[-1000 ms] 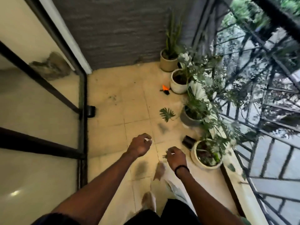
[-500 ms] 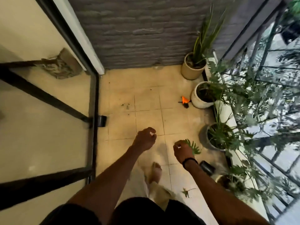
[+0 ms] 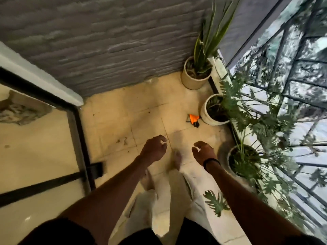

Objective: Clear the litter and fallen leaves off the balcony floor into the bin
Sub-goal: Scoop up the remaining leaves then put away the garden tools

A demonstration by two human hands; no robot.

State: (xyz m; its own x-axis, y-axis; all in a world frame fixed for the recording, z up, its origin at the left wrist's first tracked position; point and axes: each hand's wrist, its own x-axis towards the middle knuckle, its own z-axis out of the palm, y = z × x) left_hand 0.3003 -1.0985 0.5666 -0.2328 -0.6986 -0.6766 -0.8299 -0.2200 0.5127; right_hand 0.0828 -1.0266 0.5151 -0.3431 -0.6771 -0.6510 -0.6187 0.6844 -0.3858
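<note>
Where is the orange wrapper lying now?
In the head view, the orange wrapper lies on the floor tiles, right of centre, beside the white pot.

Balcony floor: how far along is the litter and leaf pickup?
Nothing visibly binned; no bin is in view. In hand: the left hand and right hand each pinch a small white scrap. Left on the balcony floor: the orange wrapper beside the white pot, the green leaf by the right forearm, and dark debris.

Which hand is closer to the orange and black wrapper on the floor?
Right. The right hand sits just below the crumpled orange and black wrapper, slightly to its right. The left hand is farther off, down and to its left.
</note>
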